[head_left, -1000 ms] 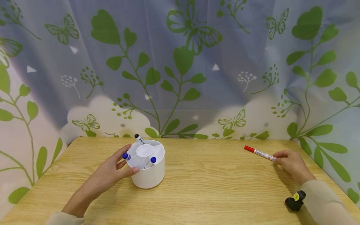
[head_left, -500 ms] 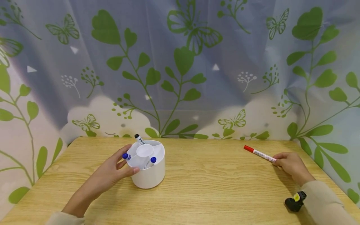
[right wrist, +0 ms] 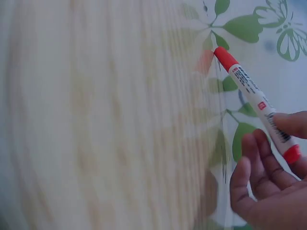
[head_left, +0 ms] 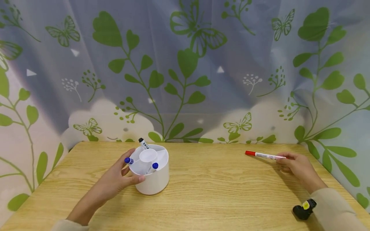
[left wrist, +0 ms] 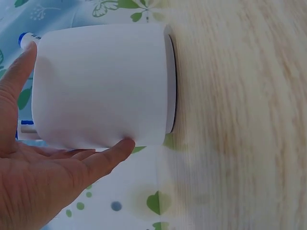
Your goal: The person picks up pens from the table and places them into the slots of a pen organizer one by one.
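A round white pen holder (head_left: 153, 182) with several compartments stands on the wooden table, left of centre. My left hand (head_left: 108, 181) grips its left side, thumb near the front rim and fingers around the side; the left wrist view shows a fingertip (left wrist: 125, 145) against the wall. Inside the holder lean a black-capped marker (head_left: 144, 143) and two blue-capped markers, one at the left rim (head_left: 129, 160), one at the front (head_left: 154, 166). Far to the right, my right hand (head_left: 299, 168) pinches a red-capped marker (right wrist: 254, 96) near its tail end, raised just off the table, cap pointing left.
The wooden table (head_left: 208, 195) reaches back to a curtain (head_left: 202, 80) printed with green leaves and butterflies. A small black device with a yellow patch (head_left: 304, 208) sits at the right wrist, by the sleeve.
The red marker has come up off the table in my right hand, its cap shifting left and the marker turning closer to level. The left hand and pen holder have hardly moved.
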A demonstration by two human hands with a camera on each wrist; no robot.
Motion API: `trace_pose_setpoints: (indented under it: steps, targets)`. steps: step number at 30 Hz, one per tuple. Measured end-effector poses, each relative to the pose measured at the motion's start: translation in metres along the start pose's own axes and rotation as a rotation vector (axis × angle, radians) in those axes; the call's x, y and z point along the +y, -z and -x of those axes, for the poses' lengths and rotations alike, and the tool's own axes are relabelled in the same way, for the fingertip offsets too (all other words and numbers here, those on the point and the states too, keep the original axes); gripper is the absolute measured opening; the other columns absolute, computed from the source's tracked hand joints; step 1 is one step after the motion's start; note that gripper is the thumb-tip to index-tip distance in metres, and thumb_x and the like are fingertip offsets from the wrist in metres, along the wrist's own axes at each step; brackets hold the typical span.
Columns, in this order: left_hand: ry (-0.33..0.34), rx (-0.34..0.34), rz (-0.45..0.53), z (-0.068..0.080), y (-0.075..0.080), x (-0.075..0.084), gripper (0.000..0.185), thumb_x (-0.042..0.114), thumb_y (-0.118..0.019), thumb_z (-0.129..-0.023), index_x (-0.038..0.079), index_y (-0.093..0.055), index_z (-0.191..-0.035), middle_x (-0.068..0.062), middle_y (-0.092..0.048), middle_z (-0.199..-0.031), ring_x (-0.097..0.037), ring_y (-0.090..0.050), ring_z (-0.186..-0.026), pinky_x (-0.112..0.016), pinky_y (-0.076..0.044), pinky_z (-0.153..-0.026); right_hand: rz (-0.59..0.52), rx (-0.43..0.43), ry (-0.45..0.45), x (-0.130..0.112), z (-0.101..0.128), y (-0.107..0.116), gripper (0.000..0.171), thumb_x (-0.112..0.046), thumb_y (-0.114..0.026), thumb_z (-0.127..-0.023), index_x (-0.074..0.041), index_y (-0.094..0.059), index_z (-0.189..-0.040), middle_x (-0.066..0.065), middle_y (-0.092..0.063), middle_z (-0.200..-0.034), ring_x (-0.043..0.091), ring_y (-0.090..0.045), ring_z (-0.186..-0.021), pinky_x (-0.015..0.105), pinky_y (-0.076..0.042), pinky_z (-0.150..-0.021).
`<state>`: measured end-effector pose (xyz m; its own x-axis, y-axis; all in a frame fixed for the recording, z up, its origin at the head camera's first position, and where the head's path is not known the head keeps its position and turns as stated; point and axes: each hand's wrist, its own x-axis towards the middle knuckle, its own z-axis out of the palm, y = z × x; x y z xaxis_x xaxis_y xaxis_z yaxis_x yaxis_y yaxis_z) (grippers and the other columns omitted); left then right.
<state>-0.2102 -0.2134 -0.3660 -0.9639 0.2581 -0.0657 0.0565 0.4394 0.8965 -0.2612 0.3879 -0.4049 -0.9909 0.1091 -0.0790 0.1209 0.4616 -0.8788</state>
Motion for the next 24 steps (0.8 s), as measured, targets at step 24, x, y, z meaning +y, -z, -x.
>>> trace_pose_setpoints:
  steps: [24]
  targets:
    - [-0.019,0.007,0.049,-0.002,-0.007,-0.004,0.115,0.029,-0.083,-0.092,0.018,0.001,-0.170,-0.022,-0.016,-0.174,-0.053,-0.016,-0.157,-0.063,-0.035,-0.120,-0.470,-0.015,0.262,-0.064,0.012,-0.037,0.009,-0.014,-0.067,-0.103,-0.020,-0.069,-0.110,-0.012,-0.076,-0.099,0.002,-0.075,-0.091,0.019,-0.060,-0.077]
